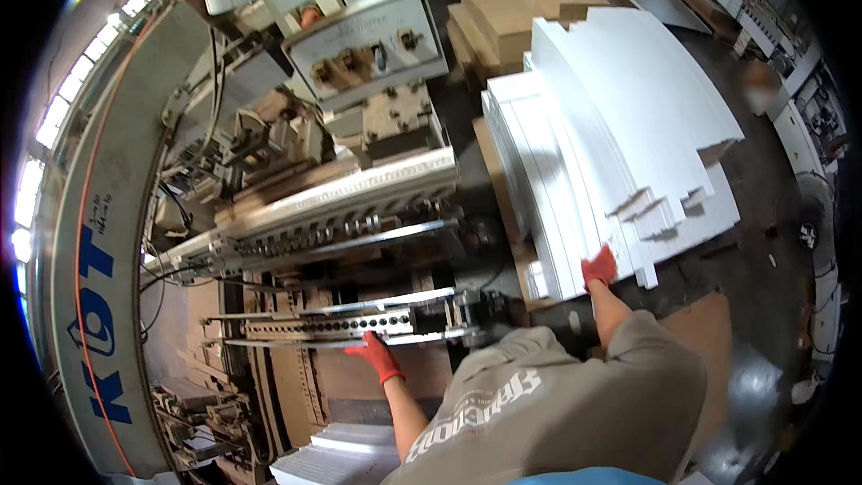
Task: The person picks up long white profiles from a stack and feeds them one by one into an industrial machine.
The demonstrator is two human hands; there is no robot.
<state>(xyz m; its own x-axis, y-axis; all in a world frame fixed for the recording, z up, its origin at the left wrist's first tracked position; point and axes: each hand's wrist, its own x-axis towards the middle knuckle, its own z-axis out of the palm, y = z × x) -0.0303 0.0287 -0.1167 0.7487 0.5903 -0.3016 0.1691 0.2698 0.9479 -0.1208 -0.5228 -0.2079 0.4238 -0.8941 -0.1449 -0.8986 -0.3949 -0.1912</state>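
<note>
My left hand (377, 359), in a red glove, is at the near metal rail (350, 339) of the machine. Its thumb points left, its fingers stand apart, and nothing shows in it. To the right, my right hand (599, 268), also red-gloved, lies against the near end of a tall stack of white panels (628, 90). Those fingers look spread on the panels; I see no grip around one. The panels have notched ends and lie unevenly, some shifted over others. A row of holes runs along the bar (323, 325) beside the near rail.
A grey machine beam (112, 242) rises at the left. A control panel (368, 45) stands beyond the rails. More white panels (337, 454) lie at the lower middle. Brown boards (503, 0) are stacked behind the white ones, and brown cardboard (705, 341) lies on the floor at right.
</note>
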